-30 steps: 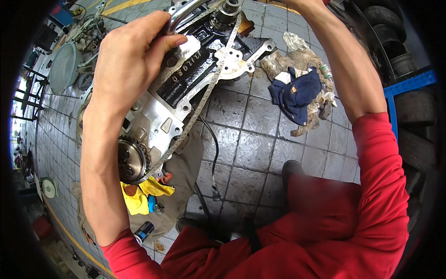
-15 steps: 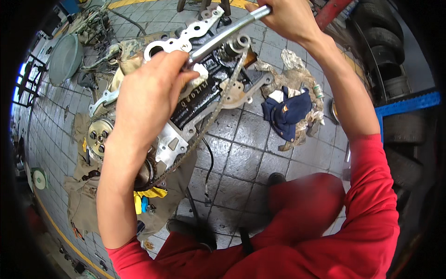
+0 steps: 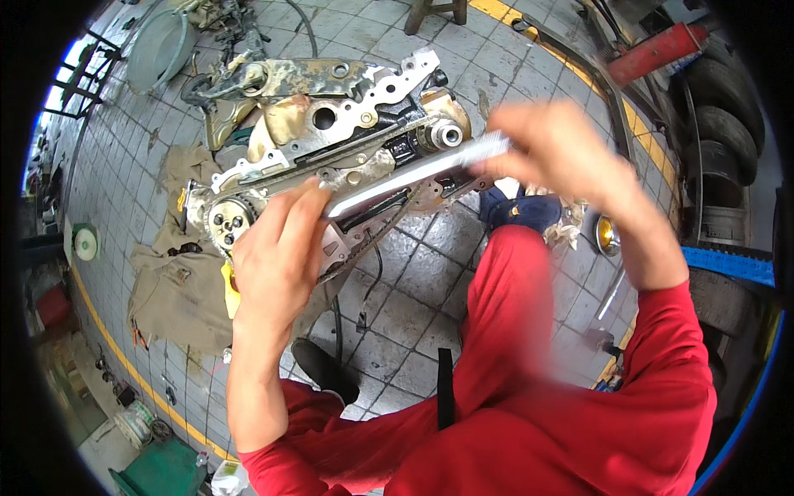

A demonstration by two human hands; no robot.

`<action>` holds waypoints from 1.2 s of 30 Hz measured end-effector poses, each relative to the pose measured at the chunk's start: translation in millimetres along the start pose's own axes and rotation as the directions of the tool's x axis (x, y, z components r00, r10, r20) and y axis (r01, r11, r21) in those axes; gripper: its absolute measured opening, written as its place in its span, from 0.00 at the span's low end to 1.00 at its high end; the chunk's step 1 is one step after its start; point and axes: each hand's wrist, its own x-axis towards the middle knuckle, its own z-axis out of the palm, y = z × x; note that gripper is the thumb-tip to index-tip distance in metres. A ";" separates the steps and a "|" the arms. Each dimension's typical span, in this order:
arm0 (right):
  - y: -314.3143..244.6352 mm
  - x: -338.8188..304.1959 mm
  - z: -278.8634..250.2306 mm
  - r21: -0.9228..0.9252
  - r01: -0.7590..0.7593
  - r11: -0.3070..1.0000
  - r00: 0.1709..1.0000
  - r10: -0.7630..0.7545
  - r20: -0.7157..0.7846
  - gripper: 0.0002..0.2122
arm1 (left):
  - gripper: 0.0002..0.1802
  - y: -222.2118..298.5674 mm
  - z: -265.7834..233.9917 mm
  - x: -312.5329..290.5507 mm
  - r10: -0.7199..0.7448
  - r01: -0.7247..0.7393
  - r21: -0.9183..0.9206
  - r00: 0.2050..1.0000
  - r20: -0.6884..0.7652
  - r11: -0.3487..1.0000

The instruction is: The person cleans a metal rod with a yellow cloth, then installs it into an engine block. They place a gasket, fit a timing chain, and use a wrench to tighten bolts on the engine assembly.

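A long silver bar wrench (image 3: pixel 405 176) slants across the front of a partly stripped engine (image 3: pixel 389 89), its right end higher than its left. At the left end, my left hand (image 3: pixel 285 244) is closed round the head; its fingers hide where the tool meets the engine. My right hand (image 3: pixel 558 153), blurred by motion, grips the other end of the bar. A round gear with dark bolts (image 3: pixel 230 221) sits left of my left hand. Below the bar hangs a loose timing chain (image 3: pixel 385 227) along the engine's near side.
Beneath the engine's left end lies a brown cloth (image 3: pixel 178 298). Dark blue cloth (image 3: pixel 525 211) and stained rags are on the tiled floor to the right. Tyres (image 3: pixel 719 107) are stacked at the far right, with a blue beam (image 3: pixel 728 263) nearby. A wooden stool (image 3: pixel 434 12) stands beyond.
My right hand has swung nearer and down, bringing the bar to a flatter slant. My left hand remains at the tool's head. The whole view has shifted, and my knee appears higher.
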 end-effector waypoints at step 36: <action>-99.6 12.8 84.2 0.475 -0.156 0.866 0.978 0.202 -0.047 0.19 | 0.16 -43.6 4.0 -43.9 -0.454 0.461 0.105 0.887 -0.087 0.881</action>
